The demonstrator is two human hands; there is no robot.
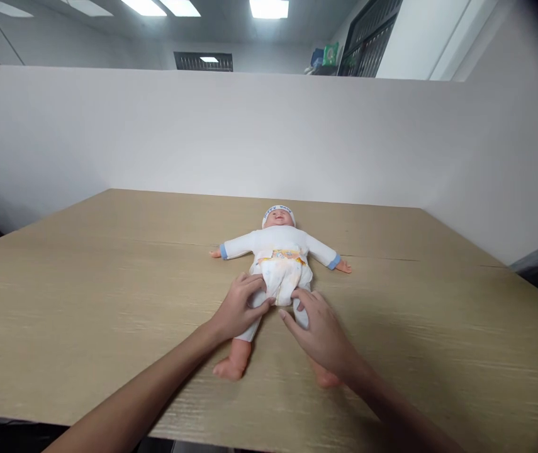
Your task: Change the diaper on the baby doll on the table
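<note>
A baby doll (pixel 278 242) lies on its back on a light wooden table (pixel 84 296), head away from me, arms spread. It wears a white top, white trousers, a cap and a diaper (pixel 282 274) with a yellow patterned band. My left hand (pixel 240 307) grips the doll's leg and the diaper's lower edge, fingers curled. My right hand (pixel 318 330) rests on the doll's other leg, fingers bent against the trouser cloth by the diaper. The doll's bare feet stick out below my hands.
White partition walls (pixel 202 132) stand behind and to the right of the table. The table's near edge runs close to my forearms. Ceiling lights and a dark window show above the partition.
</note>
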